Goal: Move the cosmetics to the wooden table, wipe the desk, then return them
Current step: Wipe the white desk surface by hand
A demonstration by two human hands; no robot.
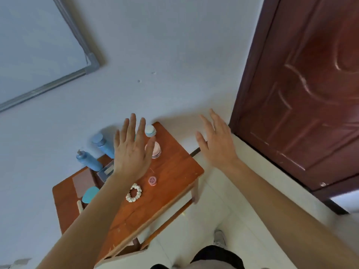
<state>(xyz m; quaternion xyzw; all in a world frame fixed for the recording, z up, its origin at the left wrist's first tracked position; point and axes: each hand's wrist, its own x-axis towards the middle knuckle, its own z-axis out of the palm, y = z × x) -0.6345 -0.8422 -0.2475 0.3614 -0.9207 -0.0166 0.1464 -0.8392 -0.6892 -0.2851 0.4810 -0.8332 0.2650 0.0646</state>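
step: cosmetics sit on wooden table [174,171] | left hand [132,152], right hand [217,144] spread, empty | next: pick pink jar [155,150], I reckon

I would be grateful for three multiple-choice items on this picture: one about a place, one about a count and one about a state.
1. Where does the white scrunchie lie?
A) on the floor
B) on the wooden table, beside the small pink pot
C) hung on the door

2. How many tall blue bottles stand at the table's far side?
A) one
B) two
C) four

3. How are the left hand and the right hand?
A) both open, holding nothing
B) the left grips a bottle
C) the right holds a cloth

Answers:
1 B: the scrunchie rests on the tabletop next to the pot.
2 B: two bottles stand side by side near the wall.
3 A: the fingers of both hands are straight and spread, with nothing in them.
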